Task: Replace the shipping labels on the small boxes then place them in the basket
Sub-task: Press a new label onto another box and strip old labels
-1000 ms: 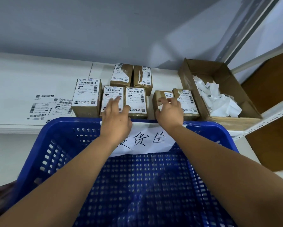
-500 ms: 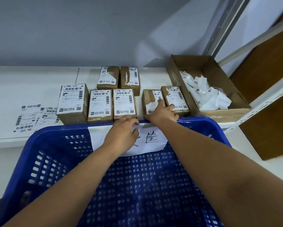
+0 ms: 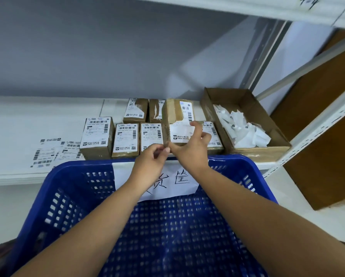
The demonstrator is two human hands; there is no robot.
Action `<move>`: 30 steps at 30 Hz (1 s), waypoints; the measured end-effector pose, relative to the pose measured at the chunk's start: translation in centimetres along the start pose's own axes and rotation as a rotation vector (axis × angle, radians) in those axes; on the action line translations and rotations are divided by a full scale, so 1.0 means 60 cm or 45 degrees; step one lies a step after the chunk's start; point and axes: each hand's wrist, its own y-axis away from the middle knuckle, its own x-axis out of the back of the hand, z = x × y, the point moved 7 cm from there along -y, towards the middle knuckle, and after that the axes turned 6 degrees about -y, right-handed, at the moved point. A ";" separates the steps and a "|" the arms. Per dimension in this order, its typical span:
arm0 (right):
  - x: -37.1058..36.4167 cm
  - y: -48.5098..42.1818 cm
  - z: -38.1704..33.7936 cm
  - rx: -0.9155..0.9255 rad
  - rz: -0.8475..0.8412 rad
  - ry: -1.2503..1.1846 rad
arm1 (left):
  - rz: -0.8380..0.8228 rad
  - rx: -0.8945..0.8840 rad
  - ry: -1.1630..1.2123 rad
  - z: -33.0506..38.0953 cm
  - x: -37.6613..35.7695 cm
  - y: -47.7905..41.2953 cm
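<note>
One small box, long axis 12-to-6, is gripped by your right hand, curled round it, just beyond the basket rim; your left hand is at the box's 8 o'clock corner, fingertips pinched, on what you cannot tell.

Cool, even indoor light, some motion blur.
Soft diagonal shadow across grey wall; upper shelf edge smeared; raised box, left hand, right hand slightly soft; wide-angle bending at frame edges; faint sheen on blue basket floor.
</note>
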 end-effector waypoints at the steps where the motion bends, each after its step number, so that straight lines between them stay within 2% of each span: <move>1: 0.008 0.015 -0.011 0.034 -0.015 -0.021 | 0.037 0.034 0.105 0.004 0.007 0.003; 4: 0.029 0.056 -0.029 0.066 -0.083 -0.034 | 0.067 0.207 0.429 0.009 0.025 0.015; 7: 0.049 0.094 -0.047 0.111 -0.127 -0.018 | -0.002 0.364 0.599 0.004 0.032 0.034; 11: 0.072 0.137 -0.074 0.202 -0.153 0.052 | -0.087 0.421 0.820 0.018 0.044 0.070; 15: 0.088 0.188 -0.105 0.468 -0.106 0.244 | -0.080 0.374 0.761 0.050 0.063 0.114; 17: 0.096 0.202 -0.110 0.505 -0.139 0.196 | -0.080 0.354 0.698 0.064 0.076 0.133; 21: 0.114 0.206 -0.099 0.232 -0.329 -0.220 | -0.098 0.306 0.631 0.077 0.099 0.166; 24: 0.132 0.202 -0.093 0.072 -0.402 -0.392 | -0.136 0.300 0.648 0.079 0.099 0.193; 30: 0.126 0.205 -0.063 -0.245 -0.570 -0.817 | -0.337 0.290 0.658 0.084 0.059 0.220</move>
